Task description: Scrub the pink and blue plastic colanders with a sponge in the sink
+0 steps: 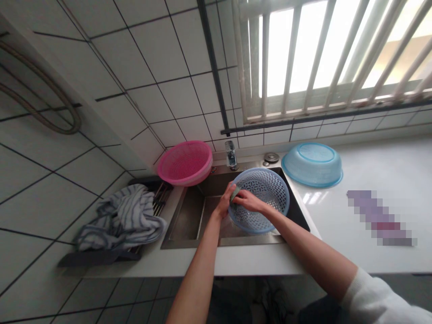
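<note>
A light blue plastic colander [258,220] is tilted over the sink, its perforated inside facing up. My left hand [224,201] is closed on its left rim. At the same rim my right hand [248,200] presses a small green scouring pad [234,194] against the plastic, close to my left fingers. My fingertips are partly hidden behind the pad and rim. Beneath the colander lies the steel sink [184,220], and the chrome faucet [231,155] stands just behind it.
A pink basket [185,164] leans at the sink's back left corner. On the right counter [371,166] rests an upturned blue basin [312,165], with a blurred-out item [381,218] nearer me. A striped towel [121,218] lies on a rack at left. A drain stopper [271,157] sits behind the sink.
</note>
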`<state>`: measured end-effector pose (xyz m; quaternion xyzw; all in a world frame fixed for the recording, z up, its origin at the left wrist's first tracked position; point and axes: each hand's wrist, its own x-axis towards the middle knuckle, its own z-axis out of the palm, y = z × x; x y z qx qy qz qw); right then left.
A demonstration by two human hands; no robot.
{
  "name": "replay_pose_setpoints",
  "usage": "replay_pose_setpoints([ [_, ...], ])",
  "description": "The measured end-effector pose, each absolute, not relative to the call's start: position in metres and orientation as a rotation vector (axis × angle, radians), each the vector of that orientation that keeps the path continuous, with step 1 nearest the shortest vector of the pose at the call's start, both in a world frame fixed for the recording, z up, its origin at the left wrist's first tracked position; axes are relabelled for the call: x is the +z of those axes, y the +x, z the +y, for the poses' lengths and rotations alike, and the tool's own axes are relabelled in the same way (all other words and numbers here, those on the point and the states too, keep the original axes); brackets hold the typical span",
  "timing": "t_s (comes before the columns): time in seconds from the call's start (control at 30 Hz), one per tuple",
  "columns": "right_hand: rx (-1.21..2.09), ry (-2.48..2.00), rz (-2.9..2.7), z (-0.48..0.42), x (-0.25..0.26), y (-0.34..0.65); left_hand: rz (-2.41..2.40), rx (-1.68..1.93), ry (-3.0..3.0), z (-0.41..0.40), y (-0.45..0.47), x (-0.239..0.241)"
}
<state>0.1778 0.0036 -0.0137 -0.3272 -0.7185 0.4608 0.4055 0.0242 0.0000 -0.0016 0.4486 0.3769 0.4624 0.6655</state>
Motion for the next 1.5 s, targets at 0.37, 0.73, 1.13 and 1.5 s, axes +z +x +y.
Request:
replay_pose_setpoints([
  [0.37,1.028,-0.940,-1.621,0.007,-0.008,0.181,0.806,1.040,0.993,-0.002,0.027,-0.001],
  [0.73,0.941,-1.087,-1.453,0.012,-0.006,0.188,0.769,1.002,0.938,-0.002,0.030,-0.002],
  [1.13,0.981,-1.044,-1.441,0.012,-0.004,0.188,0.754,0.995,0.932,0.002,0.028,-0.008],
  [1.5,0.963,-1.057,-1.406,0.015,-0.004,0.192,0.746,0.972,0.935,0.000,0.030,-0.004],
])
